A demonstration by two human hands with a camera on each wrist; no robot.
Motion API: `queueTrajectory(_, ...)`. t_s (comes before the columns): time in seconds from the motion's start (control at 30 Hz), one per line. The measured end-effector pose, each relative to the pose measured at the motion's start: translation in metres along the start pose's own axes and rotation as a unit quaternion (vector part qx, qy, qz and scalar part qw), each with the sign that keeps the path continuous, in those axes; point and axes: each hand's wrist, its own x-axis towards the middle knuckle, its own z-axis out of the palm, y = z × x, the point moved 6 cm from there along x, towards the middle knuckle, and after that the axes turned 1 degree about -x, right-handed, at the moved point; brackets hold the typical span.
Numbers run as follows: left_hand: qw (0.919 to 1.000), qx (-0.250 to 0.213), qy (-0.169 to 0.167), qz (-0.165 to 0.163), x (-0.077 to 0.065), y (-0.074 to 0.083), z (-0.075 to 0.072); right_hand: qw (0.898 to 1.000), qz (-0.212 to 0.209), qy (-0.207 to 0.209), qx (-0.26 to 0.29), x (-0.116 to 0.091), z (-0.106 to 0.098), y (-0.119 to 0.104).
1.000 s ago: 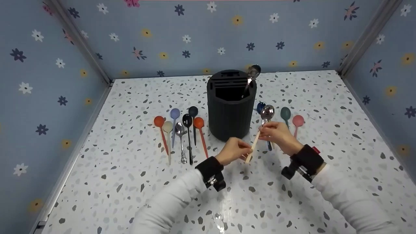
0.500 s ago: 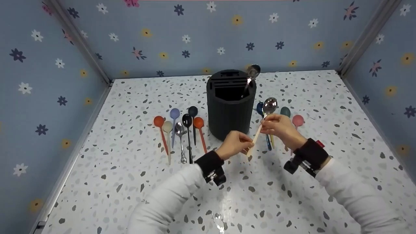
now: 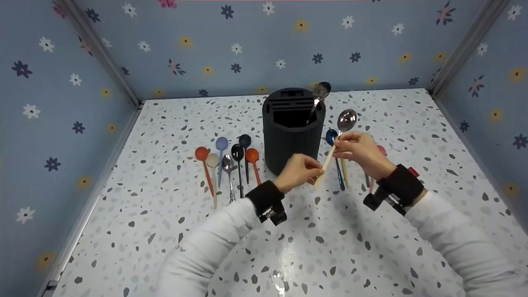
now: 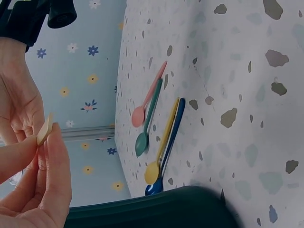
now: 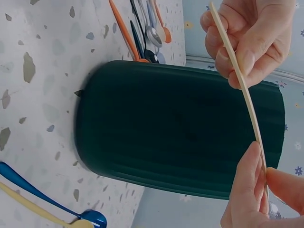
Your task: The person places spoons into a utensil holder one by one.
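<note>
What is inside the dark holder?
One silver spoon leans in the dark holder, its bowl above the rim. Walls and shadow hide the bottom and the spoon's lower end, so anything deeper cannot be seen.

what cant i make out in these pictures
Held spoon: right wrist view, bowl mostly behind the right hand.
Green spoon: head view, bowl behind same hand.
Orange spoon nearest the holder: head view, handle tip behind the left wristband.
Holder's floor: head view, lost in shadow.
</note>
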Motion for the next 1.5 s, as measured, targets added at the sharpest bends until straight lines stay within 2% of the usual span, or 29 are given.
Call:
queueTrajectory(0.17, 0.9998, 0.019, 0.005, 0.010, 0.001, 0.013, -0.004, 1.000, -0.011, 0.001, -0.011, -0.002, 0.000, -0.014)
queueTrajectory(0.3, 0.9990, 0.038, 0.010, 0.021, 0.004, 0.018, -0.007, 1.000, -0.015, -0.001, 0.011, -0.003, 0.002, -0.024)
queueTrajectory(0.47, 0.9989, 0.036, 0.011, 0.029, 0.005, 0.030, -0.011, 0.999, -0.024, 0.004, 0.032, -0.002, 0.002, -0.035)
queueTrajectory(0.63, 0.9988, 0.032, 0.012, 0.036, 0.007, 0.040, -0.015, 0.999, -0.032, 0.019, 0.032, -0.001, 0.002, -0.047)
queueTrajectory(0.93, 0.9965, 0.054, 0.022, 0.060, 0.012, 0.064, -0.025, 0.997, -0.058, 0.024, 0.039, 0.004, 0.004, -0.072)
queueTrajectory(1.23, 0.9951, 0.067, 0.029, 0.067, 0.017, 0.078, -0.032, 0.997, -0.072, 0.023, 0.032, 0.008, 0.004, -0.090)
queueTrajectory(1.5, 0.9914, 0.098, 0.047, 0.072, 0.025, 0.091, -0.038, 0.995, -0.084, 0.033, 0.051, 0.014, 0.004, -0.105)
